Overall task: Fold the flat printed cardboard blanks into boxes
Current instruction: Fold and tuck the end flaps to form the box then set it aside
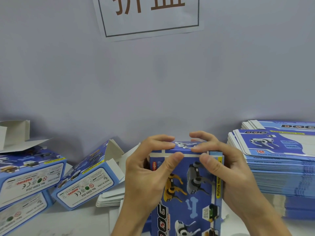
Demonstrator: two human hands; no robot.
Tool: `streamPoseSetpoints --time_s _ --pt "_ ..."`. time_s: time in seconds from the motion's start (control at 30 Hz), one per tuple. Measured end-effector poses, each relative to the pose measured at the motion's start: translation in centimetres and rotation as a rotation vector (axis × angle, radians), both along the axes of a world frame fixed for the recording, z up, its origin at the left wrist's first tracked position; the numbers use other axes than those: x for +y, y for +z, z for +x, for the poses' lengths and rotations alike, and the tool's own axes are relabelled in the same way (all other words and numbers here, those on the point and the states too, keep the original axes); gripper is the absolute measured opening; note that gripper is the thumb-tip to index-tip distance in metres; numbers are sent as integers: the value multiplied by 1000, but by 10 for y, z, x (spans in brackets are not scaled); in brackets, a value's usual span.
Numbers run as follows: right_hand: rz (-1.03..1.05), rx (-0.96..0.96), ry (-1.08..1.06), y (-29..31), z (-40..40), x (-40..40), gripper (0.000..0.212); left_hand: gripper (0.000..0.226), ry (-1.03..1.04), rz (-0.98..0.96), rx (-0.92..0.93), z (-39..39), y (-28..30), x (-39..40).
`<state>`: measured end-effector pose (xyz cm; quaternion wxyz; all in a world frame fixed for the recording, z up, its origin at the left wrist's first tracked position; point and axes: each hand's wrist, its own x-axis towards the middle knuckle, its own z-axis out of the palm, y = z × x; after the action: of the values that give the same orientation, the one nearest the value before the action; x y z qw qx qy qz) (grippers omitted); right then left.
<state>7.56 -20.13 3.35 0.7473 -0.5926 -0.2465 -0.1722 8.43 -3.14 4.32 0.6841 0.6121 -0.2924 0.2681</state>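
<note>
A blue printed box (185, 189) with robot dogs on its face stands upright in the centre. My left hand (146, 174) grips its upper left corner, fingers curled over the top flap and thumb on the front edge. On the upper right corner my right hand (226, 169) holds the box the same way, fingers over the flap and thumb on the front. The top flap (184, 145) lies folded down under both sets of fingers. A tall stack of flat blanks (279, 160) sits at the right.
Folded boxes lie at the left: one tilted (88, 181) with open flaps, others (29, 174) stacked at the far left. A few white cardboard pieces (110, 200) lie beside my left wrist. A grey wall with a paper sign (150, 16) stands behind.
</note>
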Motion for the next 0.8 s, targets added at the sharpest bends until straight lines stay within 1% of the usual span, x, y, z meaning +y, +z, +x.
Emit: streamPoseSetpoints --time_s 0.07,0.13,0.27,0.33,0.43,0.73,0.8 --pt "-5 1 -15 -1 1 0 42 32 3 8 -2 0 0 0" --pt "-1 2 -15 -2 2 -1 42 35 32 23 -14 0 0 -1" --pt "16 -4 -34 -2 3 0 44 30 61 9 -16 0 -1 -2" --pt "9 -34 -83 -1 3 2 43 24 53 -17 7 0 -2 -2" --pt "32 -39 -96 -2 4 2 44 18 133 24 -37 1 -3 -3" --pt "98 -6 -99 -2 3 3 49 8 122 4 -50 3 -7 -5" --pt "90 -4 -109 -2 3 2 46 8 134 5 -43 3 -7 -6"
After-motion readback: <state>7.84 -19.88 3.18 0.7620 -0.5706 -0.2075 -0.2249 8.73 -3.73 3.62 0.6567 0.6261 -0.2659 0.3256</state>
